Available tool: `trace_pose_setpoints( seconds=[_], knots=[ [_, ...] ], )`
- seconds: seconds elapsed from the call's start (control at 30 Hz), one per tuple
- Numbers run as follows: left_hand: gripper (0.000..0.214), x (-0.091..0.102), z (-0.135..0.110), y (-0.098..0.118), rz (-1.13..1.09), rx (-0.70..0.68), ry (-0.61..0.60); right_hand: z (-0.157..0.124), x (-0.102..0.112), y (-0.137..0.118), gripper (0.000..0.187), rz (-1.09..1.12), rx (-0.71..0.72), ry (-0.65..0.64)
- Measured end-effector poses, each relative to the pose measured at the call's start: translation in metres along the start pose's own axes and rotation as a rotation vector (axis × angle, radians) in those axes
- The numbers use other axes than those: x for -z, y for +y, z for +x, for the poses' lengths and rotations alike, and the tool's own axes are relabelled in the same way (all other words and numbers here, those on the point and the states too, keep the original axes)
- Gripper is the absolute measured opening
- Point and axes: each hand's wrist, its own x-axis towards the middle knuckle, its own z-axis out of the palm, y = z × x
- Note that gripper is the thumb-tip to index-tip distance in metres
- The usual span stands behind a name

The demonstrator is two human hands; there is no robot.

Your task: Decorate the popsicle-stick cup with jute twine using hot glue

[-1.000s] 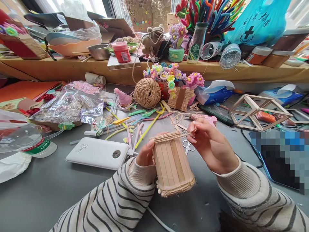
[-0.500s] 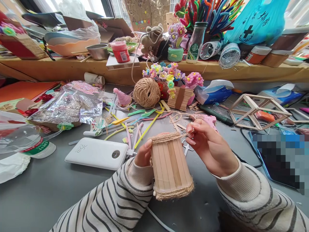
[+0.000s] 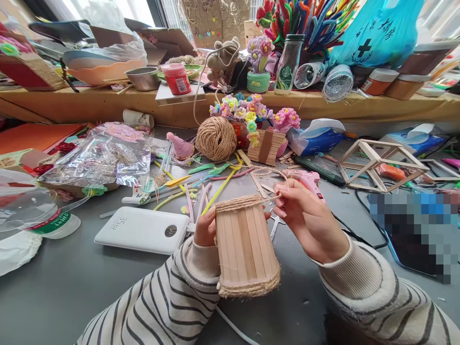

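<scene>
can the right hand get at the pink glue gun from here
Probably yes: the pink glue gun lies just beyond the right hand with nothing visibly between, though its fingers pinch twine.

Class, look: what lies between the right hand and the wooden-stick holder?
In the head view, a strand of twine spans from the top of the holder to the right hand; below it show the left hand's fingertips and the scissors.
</scene>
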Motion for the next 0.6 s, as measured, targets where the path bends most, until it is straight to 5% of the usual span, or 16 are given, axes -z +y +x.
trace_pose_setpoints(
  seconds=[0.23, 0.6],
  knots=[
    [0.063, 0.002, 0.001, 0.000, -0.052, -0.003, -0.128, -0.001, 0.000, 0.004, 0.021, -0.012, -0.024, -0.048],
    [0.050, -0.006, 0.006, -0.003, 0.066, -0.129, 0.102, 0.000, -0.004, 0.014, 0.029, -0.038, -0.050, -0.062]
  ],
)
